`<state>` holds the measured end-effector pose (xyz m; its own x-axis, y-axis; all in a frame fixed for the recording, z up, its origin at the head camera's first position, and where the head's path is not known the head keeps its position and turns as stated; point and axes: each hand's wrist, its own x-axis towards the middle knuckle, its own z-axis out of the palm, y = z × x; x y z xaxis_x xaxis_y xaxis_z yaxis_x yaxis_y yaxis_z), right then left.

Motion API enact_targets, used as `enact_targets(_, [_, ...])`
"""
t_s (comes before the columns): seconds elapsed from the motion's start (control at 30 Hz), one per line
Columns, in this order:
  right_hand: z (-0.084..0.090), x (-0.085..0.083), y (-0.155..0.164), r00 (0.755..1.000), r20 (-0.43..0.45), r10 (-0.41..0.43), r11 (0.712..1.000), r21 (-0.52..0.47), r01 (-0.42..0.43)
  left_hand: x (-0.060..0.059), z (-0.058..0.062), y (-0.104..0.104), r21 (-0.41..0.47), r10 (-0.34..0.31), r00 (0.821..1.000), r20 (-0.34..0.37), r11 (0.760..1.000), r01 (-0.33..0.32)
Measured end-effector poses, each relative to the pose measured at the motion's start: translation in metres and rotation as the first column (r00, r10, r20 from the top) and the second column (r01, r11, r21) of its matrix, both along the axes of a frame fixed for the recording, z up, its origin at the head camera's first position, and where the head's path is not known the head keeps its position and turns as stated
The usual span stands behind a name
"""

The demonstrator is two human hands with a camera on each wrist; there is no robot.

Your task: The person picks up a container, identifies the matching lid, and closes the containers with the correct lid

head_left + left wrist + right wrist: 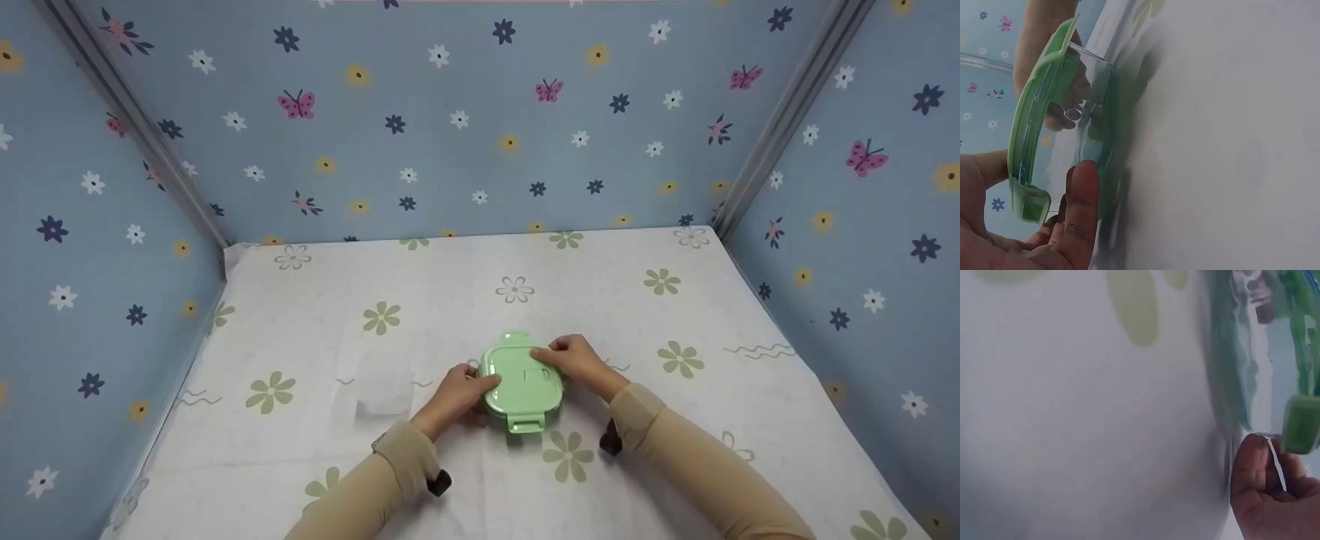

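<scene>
A clear-sided food container (pixel 1092 84) with a light green clip lid (pixel 517 382) is held between both hands, lid up. My left hand (pixel 459 396) grips its left side, thumb on the lid's edge and fingers lower down against the clear wall. On the far right side, my right hand (pixel 581 361) holds it likewise, with the thumb over the lid and fingertips by the base in the right wrist view. Green flaps (pixel 526 424) stick out at the lid's front and back. Whether the base touches the cloth, I cannot tell.
A pale, whitish see-through item (pixel 384 388) lies on the cloth left of the container; its kind is unclear. White cloth with green flowers (pixel 381 318) covers the table. Blue patterned panels (pixel 465 90) stand at the back and on both sides.
</scene>
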<state>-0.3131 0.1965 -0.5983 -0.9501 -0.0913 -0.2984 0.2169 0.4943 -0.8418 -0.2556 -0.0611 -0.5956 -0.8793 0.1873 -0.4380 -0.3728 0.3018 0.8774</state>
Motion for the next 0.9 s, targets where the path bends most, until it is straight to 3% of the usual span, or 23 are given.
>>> enact_targets(0.33, [0.017,-0.015,0.003,0.993,0.081,0.08,0.996,0.024,-0.083,0.015,0.0,0.006,-0.081,0.007,0.993,-0.119,0.997,-0.017])
enact_targets(0.57, [0.024,-0.016,0.0,0.992,0.095,0.085,0.995,0.048,-0.09,0.021,0.003,0.007,-0.1,0.03,0.991,-0.127,0.994,-0.043])
enact_targets(0.9, [0.022,-0.015,-0.002,0.987,0.05,0.152,0.988,0.002,-0.152,0.027,0.001,0.005,0.044,0.058,0.992,-0.111,0.998,-0.053])
